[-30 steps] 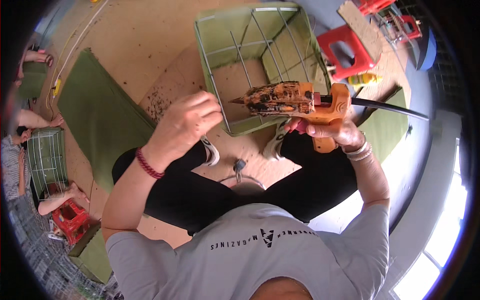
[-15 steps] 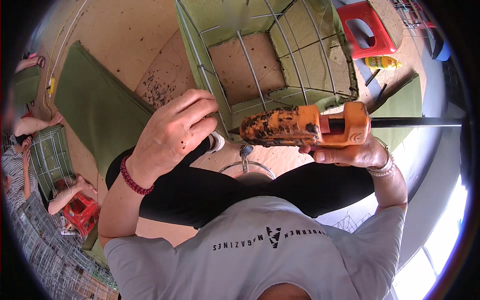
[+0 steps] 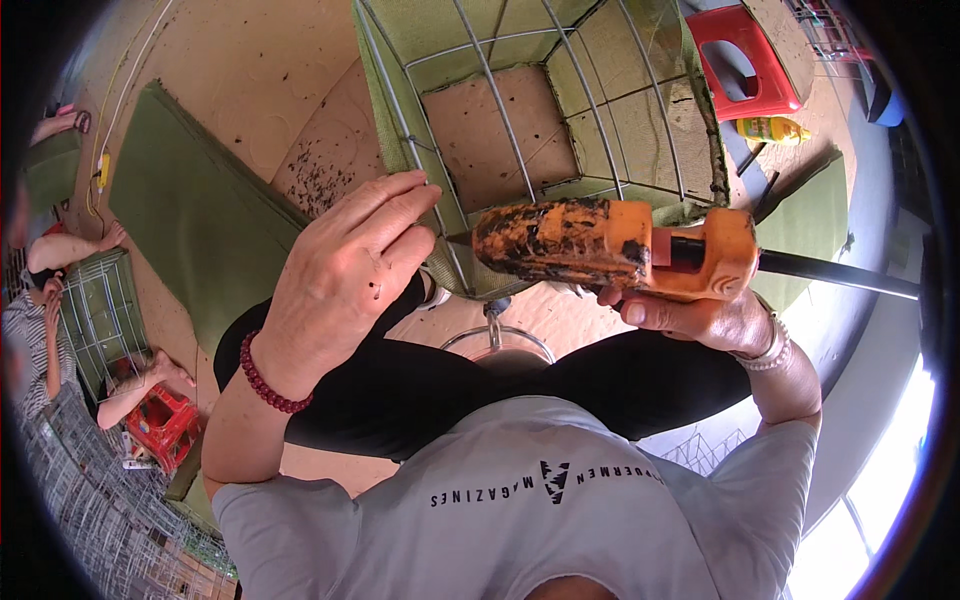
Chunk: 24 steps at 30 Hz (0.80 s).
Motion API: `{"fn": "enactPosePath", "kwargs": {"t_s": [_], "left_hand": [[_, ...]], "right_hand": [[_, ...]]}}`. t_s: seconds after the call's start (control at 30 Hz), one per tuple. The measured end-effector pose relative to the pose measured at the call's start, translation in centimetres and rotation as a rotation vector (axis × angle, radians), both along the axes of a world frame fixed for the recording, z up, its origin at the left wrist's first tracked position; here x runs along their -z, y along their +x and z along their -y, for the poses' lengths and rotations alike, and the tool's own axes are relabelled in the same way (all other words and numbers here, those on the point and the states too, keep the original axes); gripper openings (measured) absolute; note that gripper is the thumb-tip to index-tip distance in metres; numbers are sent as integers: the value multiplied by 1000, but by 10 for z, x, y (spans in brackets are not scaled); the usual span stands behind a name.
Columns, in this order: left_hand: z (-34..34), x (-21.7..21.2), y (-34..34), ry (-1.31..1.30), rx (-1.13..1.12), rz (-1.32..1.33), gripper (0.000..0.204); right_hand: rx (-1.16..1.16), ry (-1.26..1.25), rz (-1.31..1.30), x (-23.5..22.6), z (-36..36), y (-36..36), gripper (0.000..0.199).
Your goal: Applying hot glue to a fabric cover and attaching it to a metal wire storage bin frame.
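My right hand (image 3: 690, 315) is wrapped round the underside of an orange glue gun (image 3: 560, 240) smeared with black. A long black glue stick (image 3: 840, 274) runs out of its rear to the right. The gun's dark nozzle points left, close to the near left edge of a wire-framed basket (image 3: 650, 150) lined with green fabric. My left hand (image 3: 340, 265), a red bead bracelet on its wrist, has its fingers bent together at that same edge. Its thumb and the exact grip are hidden. The basket's open side faces me, its wires crossing the opening.
A green sheet (image 3: 200, 220) lies on the floor at left, another (image 3: 815, 215) at right. Beyond the basket are a red stool (image 3: 780, 85) and a yellow bottle (image 3: 770, 130). At far left sits another person (image 3: 35, 320) near wire panels (image 3: 80, 500) and a red stool (image 3: 165, 425).
The basket has shifted slightly right and toward me. The glue gun has turned a little, its rear and the glue stick now slanting lower at right. My left hand stays at the basket's edge.
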<state>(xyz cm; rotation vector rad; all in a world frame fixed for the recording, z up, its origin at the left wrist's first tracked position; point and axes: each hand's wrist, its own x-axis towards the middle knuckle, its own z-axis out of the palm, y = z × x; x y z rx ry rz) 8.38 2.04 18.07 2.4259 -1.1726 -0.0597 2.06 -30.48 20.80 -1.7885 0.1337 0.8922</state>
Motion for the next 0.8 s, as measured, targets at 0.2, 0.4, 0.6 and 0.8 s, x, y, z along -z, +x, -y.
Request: {"fn": "enactPosePath", "kwargs": {"t_s": [0.2, 0.4, 0.6, 0.8], "left_hand": [[0, -1, 1, 0, 9, 2, 11], [1, -2, 1, 6, 5, -8, 12], [1, -1, 1, -1, 6, -7, 12], [1, -1, 1, 15, 8, -4, 13]], "right_hand": [[81, 20, -26, 2, -2, -1, 40], [46, -4, -48, -5, -2, 1, 39], [38, 7, -26, -3, -3, -2, 39], [3, -5, -41, -8, 0, -1, 37]]}}
